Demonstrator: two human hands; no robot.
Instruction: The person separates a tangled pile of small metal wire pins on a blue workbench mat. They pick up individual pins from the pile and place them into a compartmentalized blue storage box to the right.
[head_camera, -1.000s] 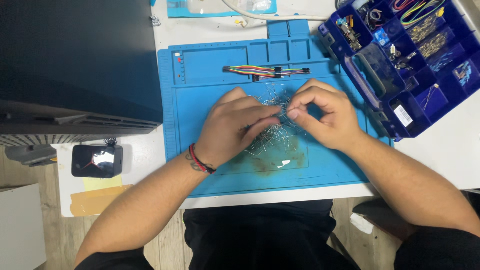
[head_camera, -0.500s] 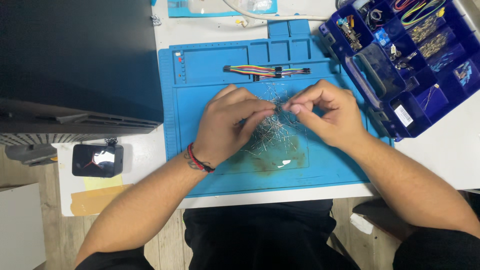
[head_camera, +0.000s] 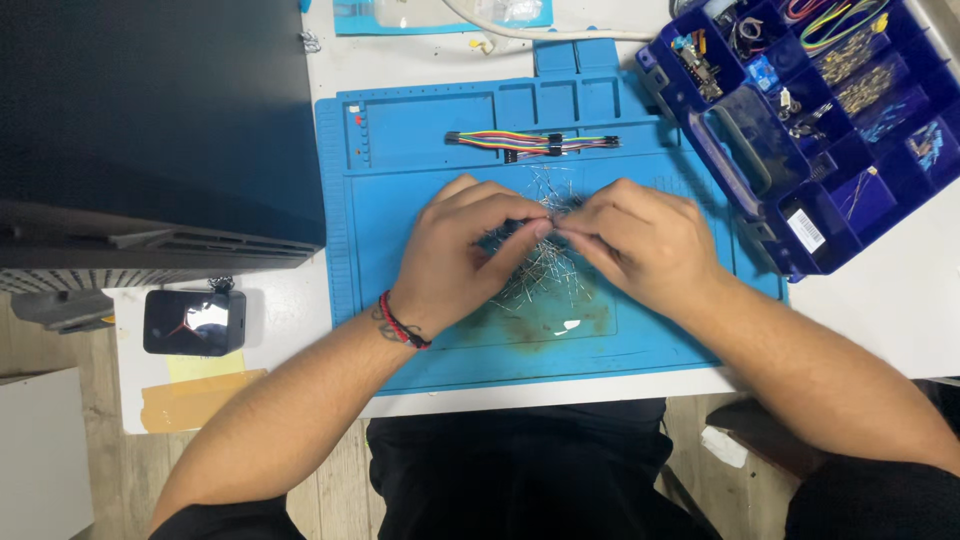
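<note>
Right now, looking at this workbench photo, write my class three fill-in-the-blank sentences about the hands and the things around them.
1. Both hands meet over a pile of thin wire-legged components lying on a ____ work mat.
2. The left hand has a red and black ____ at its wrist.
3. The dark blue compartment organiser sits to the person's ____.

Missing words: blue; bracelet; right

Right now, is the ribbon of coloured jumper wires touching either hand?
Apart. The head view shows the ribbon of coloured jumper wires lying above a bare strip of blue mat, clear of the left hand and right hand.
</note>
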